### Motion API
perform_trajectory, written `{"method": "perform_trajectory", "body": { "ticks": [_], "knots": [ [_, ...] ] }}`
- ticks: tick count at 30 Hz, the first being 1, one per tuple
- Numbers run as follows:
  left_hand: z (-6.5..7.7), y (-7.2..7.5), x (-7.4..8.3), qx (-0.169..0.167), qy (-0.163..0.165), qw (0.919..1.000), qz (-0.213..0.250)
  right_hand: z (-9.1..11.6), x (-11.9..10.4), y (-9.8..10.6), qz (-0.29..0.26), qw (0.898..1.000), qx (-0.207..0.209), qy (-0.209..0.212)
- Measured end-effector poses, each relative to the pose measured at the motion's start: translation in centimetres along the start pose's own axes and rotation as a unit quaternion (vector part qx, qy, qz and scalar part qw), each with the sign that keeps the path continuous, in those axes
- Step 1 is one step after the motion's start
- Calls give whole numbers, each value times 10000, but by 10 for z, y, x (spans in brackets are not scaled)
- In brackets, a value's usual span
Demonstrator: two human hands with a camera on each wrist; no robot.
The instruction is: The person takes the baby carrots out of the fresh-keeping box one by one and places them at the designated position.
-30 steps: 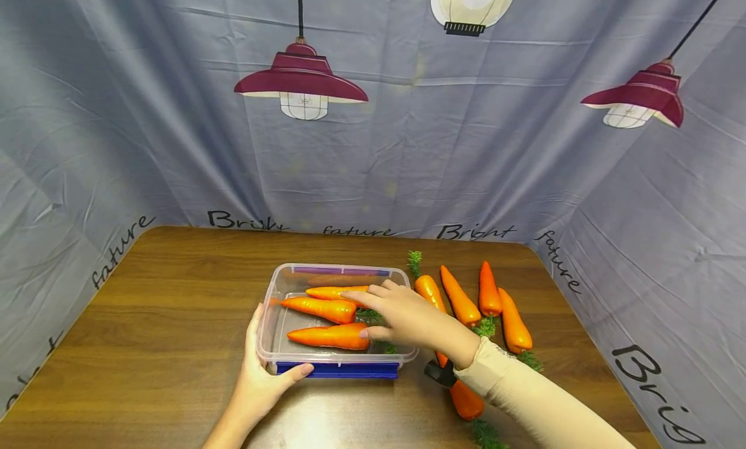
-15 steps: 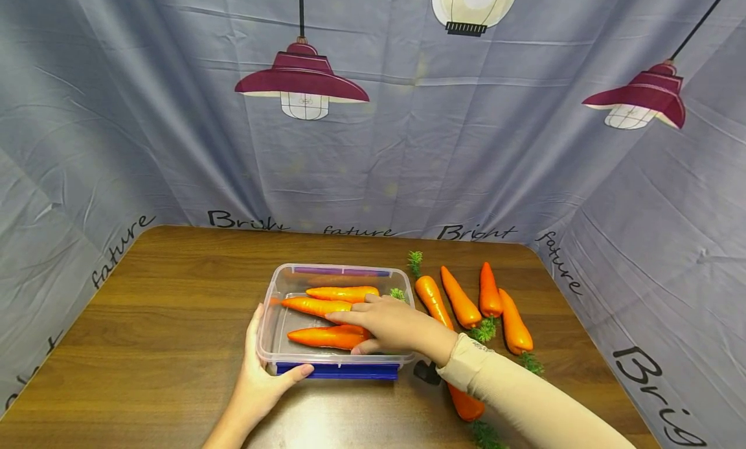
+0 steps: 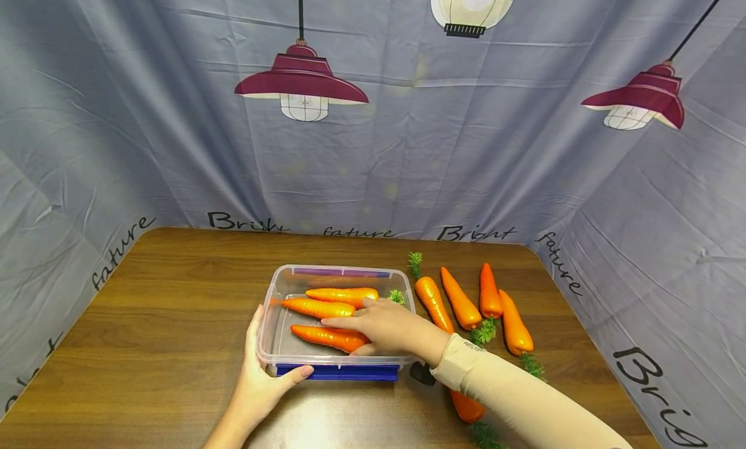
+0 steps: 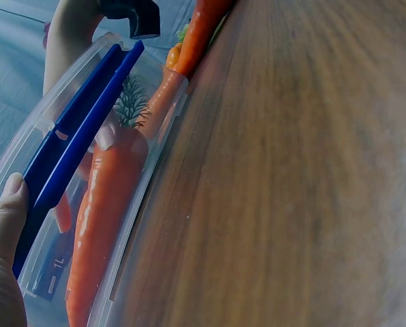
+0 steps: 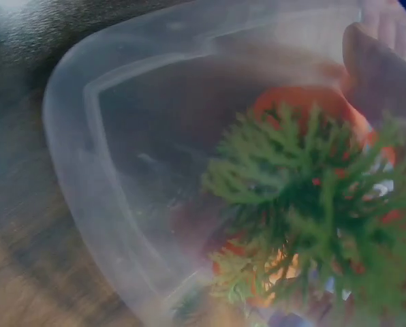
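A clear plastic food container [image 3: 274, 277] with blue latches [image 3: 338, 372] stands on the table, its top uncovered. My left hand [image 3: 259, 378] grips its near left corner, thumb over the front latch. Inside, three carrots lie lengthwise: a far one [image 3: 340, 296], a middle one [image 3: 317, 307] and a near one [image 3: 326, 336]. My right hand [image 3: 390, 326] reaches in over the right wall and holds the near carrot by its thick end, thumb on the front side. In the right wrist view, green leafy tops [image 5: 305, 191] hide much of that grip.
Right of the container, several more carrots lie on the wooden table [image 3: 175, 319], among them a tilted one [image 3: 460, 300] and a rightmost one [image 3: 515, 322]. Another carrot [image 3: 466, 407] lies partly under my right forearm. A printed curtain [image 3: 373, 144] hangs behind the table.
My right hand has come down and toward me, from over the carrots to the near one's thick end. That carrot has turned slightly. The left hand and container have stayed put.
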State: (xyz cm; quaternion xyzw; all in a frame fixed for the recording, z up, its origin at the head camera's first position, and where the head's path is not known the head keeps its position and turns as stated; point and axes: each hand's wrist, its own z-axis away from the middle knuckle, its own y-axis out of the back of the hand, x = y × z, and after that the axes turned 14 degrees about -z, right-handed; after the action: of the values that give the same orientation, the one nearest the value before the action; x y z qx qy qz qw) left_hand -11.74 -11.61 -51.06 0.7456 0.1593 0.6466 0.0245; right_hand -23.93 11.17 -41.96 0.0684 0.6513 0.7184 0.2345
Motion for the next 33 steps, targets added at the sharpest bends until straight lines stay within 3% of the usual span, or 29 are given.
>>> {"method": "perform_trajectory", "body": {
  "ticks": [12,23,33],
  "knots": [
    [-1,0,-2,-9,-25,10000,-79,-5,-1,-5,-167,9996,-174,-168],
    [0,1,-2,26,-65,9998,-196,-8,1,-2,-1015,9867,-776,-1006],
    [-1,0,0,62,21,9999,-136,-5,11,5,-1525,9825,-682,-818]
  ]
}}
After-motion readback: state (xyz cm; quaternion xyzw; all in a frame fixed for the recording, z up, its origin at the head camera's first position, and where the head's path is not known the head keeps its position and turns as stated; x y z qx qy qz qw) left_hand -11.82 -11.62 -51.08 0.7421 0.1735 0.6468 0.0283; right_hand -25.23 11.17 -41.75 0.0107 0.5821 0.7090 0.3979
